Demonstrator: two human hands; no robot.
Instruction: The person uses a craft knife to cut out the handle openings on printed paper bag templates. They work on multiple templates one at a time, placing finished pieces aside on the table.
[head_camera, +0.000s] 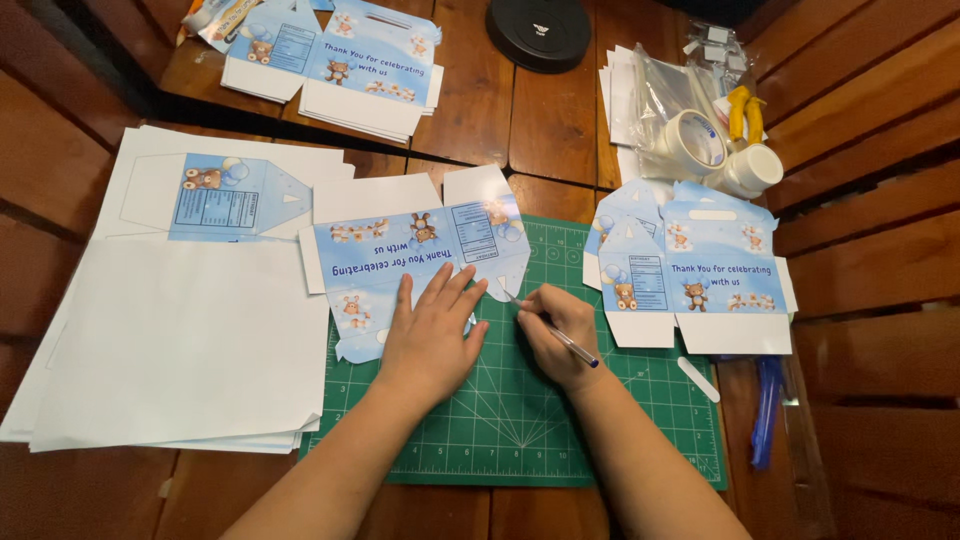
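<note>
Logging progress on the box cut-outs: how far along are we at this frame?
Done: cut box templates lie stacked at the table's far edge and right of the mat. In hand: the left hand presses a printed template flat on the green cutting mat while the right hand works a craft knife along its edge. Left: an uncut printed sheet on the paper pile.

White paper stack, tape rolls — black round disc behind.

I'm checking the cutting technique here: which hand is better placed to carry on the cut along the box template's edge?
Right. The right hand grips the craft knife with its tip at the box template, while the left hand lies flat on it, pinning it down.
</note>
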